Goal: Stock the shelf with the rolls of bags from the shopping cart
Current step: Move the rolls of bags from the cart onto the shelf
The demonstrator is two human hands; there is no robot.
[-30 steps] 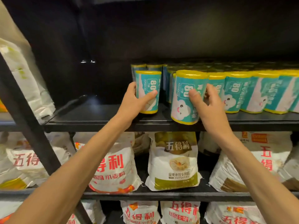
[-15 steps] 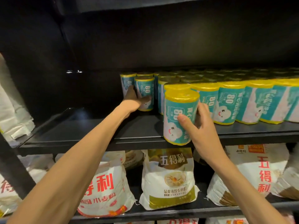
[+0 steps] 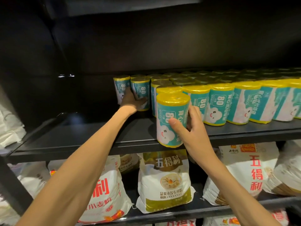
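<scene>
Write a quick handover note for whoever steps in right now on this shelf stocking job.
Left hand: deep on the shelf, pressed against a roll at the left end of the rows.
Right hand: gripping another roll at the shelf's front edge, not yet set down.
Done: stocked rolls fill the right side.
Left: seat both rolls; the shelf's left part is bare. Cart is out of view.

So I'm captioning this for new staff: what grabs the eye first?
The teal roll in the right hand at the shelf front edge. Behind it, rows of rolls fill the shelf's right; the left hand sets another deep at the back.
</scene>
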